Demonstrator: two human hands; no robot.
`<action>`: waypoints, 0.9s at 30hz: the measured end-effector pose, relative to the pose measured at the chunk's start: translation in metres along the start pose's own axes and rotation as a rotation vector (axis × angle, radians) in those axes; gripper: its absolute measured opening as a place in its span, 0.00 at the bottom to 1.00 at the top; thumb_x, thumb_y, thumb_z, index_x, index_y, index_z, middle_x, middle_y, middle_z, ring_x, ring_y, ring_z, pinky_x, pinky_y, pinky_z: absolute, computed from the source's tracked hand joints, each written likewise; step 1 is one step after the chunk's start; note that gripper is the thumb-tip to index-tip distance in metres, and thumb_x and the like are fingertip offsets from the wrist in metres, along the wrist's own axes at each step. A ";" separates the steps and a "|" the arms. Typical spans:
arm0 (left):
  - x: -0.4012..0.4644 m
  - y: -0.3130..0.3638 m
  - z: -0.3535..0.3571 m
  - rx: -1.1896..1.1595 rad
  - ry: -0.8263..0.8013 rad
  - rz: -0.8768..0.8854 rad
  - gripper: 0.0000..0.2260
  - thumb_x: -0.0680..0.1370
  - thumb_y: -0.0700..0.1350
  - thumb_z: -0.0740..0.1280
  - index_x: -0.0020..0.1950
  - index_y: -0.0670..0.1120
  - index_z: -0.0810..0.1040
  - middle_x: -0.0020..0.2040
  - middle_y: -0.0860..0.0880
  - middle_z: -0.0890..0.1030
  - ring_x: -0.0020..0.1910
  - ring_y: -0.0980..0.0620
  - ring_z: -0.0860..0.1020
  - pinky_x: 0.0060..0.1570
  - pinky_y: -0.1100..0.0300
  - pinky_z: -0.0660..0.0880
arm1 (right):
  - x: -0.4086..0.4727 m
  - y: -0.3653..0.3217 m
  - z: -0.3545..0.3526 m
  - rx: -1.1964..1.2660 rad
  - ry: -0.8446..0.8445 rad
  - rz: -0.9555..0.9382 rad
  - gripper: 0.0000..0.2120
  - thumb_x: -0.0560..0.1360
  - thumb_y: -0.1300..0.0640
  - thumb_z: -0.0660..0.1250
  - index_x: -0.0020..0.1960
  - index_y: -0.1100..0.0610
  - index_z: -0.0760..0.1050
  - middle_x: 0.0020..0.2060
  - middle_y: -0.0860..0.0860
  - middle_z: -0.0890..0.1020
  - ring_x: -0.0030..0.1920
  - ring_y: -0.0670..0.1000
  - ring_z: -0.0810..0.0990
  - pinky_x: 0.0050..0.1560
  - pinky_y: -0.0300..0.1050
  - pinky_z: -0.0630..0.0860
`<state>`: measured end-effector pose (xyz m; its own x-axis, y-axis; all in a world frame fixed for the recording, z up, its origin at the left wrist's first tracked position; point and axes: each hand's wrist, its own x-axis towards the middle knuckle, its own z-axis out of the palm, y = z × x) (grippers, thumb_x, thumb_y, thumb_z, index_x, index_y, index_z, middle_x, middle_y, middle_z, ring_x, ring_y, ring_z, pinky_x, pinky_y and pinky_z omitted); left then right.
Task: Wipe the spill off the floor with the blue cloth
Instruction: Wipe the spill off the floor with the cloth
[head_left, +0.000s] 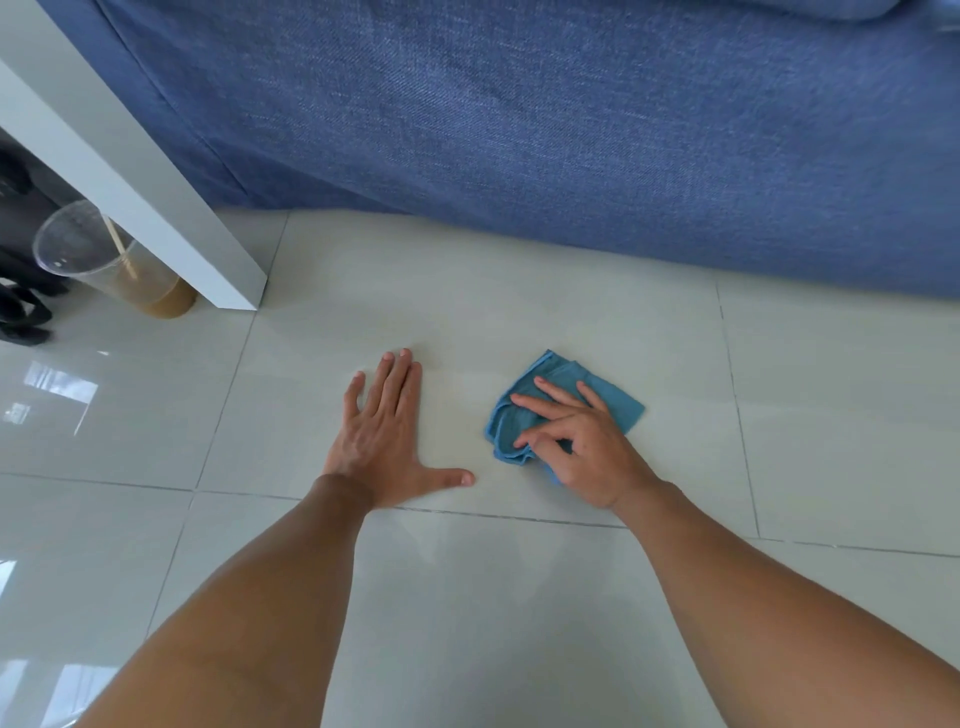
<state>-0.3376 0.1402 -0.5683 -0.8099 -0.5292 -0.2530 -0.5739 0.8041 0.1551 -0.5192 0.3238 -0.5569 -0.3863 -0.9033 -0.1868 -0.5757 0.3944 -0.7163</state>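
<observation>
The blue cloth (618, 397) lies folded and bunched on the pale tiled floor (519, 301), right of centre. My right hand (576, 441) rests on top of it, fingers spread and pressing down, thumb and forefinger pinching a fold at its near edge. My left hand (387, 436) lies flat on the bare tile to the cloth's left, palm down, fingers together, thumb out, holding nothing. I see no distinct spill on the glossy tiles; only faint reflections show.
A blue fabric sofa (571, 130) fills the back. A white table leg (156, 208) stands at the left, with a clear plastic cup (119, 265) of brown drink and a straw behind it. Dark objects (21, 312) lie at the far left edge.
</observation>
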 end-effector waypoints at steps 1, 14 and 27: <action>0.000 0.001 0.000 -0.012 0.006 -0.006 0.68 0.56 0.86 0.55 0.81 0.40 0.44 0.83 0.44 0.43 0.81 0.47 0.40 0.79 0.42 0.41 | -0.007 0.005 -0.002 0.010 0.079 0.017 0.16 0.77 0.49 0.60 0.52 0.48 0.87 0.71 0.44 0.75 0.76 0.41 0.63 0.80 0.53 0.51; 0.001 -0.001 0.000 -0.021 0.005 0.007 0.69 0.54 0.86 0.54 0.81 0.40 0.46 0.83 0.43 0.44 0.81 0.47 0.41 0.79 0.42 0.42 | 0.017 -0.003 0.021 -0.642 0.022 0.102 0.43 0.73 0.25 0.49 0.82 0.44 0.48 0.83 0.50 0.45 0.82 0.58 0.40 0.79 0.61 0.43; 0.003 -0.002 0.001 0.004 -0.008 0.026 0.67 0.56 0.85 0.57 0.80 0.38 0.52 0.82 0.41 0.49 0.82 0.44 0.45 0.78 0.39 0.47 | 0.097 -0.010 0.022 -0.542 0.134 0.253 0.30 0.82 0.38 0.44 0.82 0.43 0.46 0.83 0.48 0.44 0.81 0.55 0.38 0.79 0.60 0.37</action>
<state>-0.3394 0.1373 -0.5700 -0.8236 -0.5056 -0.2569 -0.5519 0.8188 0.1581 -0.5351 0.2286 -0.5822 -0.6257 -0.7554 -0.1946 -0.7255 0.6552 -0.2106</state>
